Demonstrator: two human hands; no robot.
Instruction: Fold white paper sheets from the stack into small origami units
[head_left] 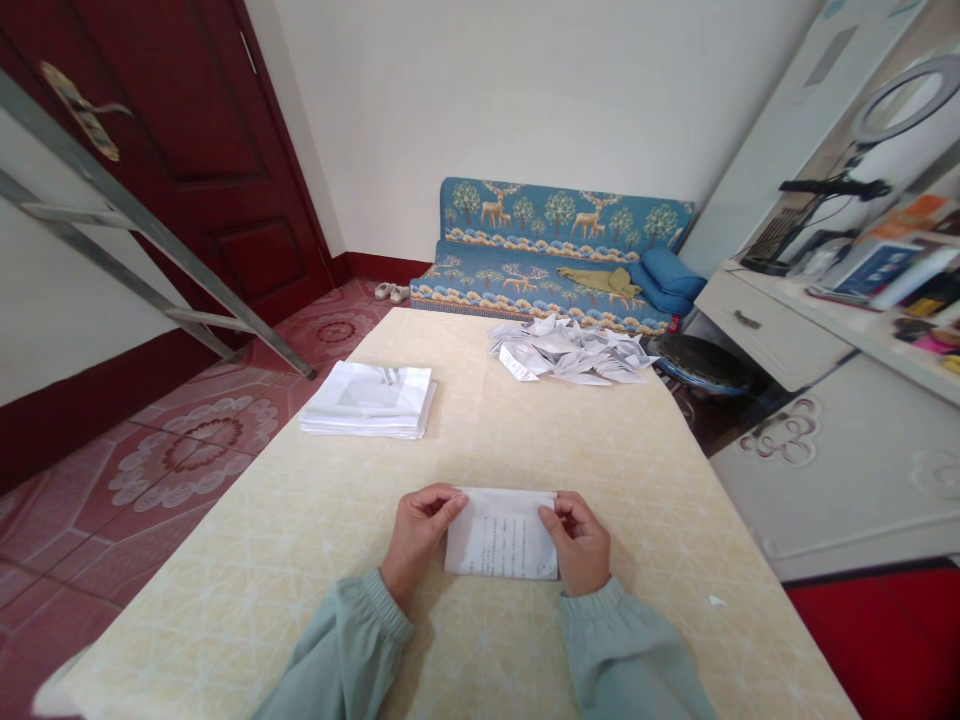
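A folded sheet of printed paper [502,540] lies between my hands, low over the near middle of the table. My left hand [421,535] pinches its upper left corner between thumb and fingers. At the upper right edge, my right hand [581,545] grips the same paper, thumb on top and fingers curled behind. Lines of small print show on the side facing me. Beyond it to the left is a stack of white paper sheets [367,400]. Farther back on the right lies a heap of folded paper pieces [570,350].
A patterned cream cloth covers the table [337,520]. Behind stands a blue sofa [517,270] with a deer pattern. A metal ladder [172,240] leans at the left, a round stool [701,362] and a white cabinet [825,440] are at the right. One paper scrap [716,601] lies near the right edge.
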